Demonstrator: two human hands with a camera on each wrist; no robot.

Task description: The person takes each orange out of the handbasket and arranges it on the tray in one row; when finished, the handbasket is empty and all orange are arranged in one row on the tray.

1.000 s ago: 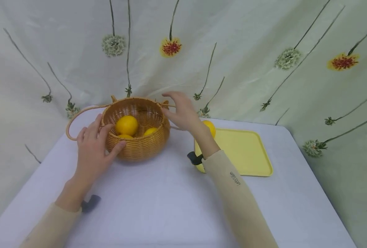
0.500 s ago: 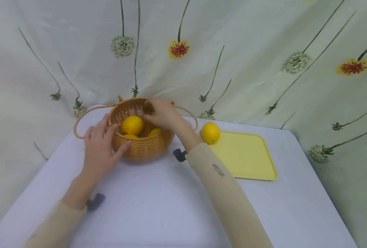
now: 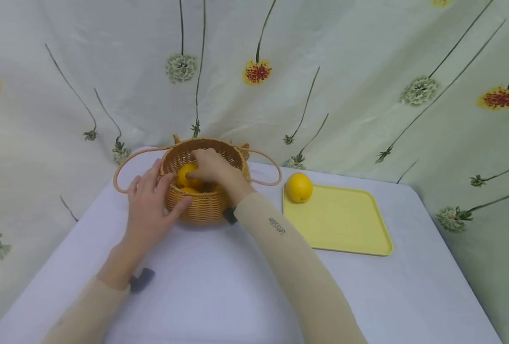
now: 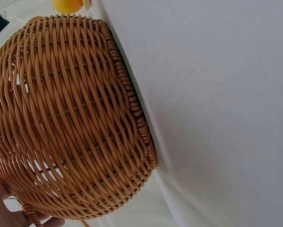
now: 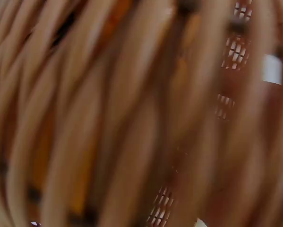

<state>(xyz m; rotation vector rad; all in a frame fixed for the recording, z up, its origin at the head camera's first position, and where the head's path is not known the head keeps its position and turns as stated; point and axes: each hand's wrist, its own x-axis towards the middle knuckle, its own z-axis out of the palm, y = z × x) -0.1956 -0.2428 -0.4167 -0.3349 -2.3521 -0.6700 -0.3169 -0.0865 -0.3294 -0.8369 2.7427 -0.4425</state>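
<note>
A: Which step do you have in hand from your station?

B: I judge it to be the taking hold of one fruit. The wicker basket [image 3: 203,208] stands at the far left of the worktop [image 3: 220,286]; the right grip [image 3: 210,166] reaches into it over the upper orange [image 3: 183,177], which lies in the basket's left part. The thumb shows at the orange's near face.

A: And the state of each grip?

B: The left grip [image 3: 151,203] is spread wide against the basket's left side, thumb on the near wall, apparently steadying it. Of the right I cannot tell: its fingertips pass out of sight, so a firm hold is unproven.

A: What does the next move call for?

B: In my judgement, a secure pinch, then a lift clear of the rim while the left grip braces. A drag toward the near side could tip the basket.

A: What escapes you?

B: A lower orange [image 3: 189,190] and a third orange [image 3: 218,188] show only in part behind the near rim and the right grip, so I cannot count the contents. Blurred wicker fills my right wrist view; my left wrist view crops an orange [image 4: 67,4] at its upper edge. One lone orange [image 3: 299,187] sits at the far left corner of the yellow tray [image 3: 344,220].
</note>
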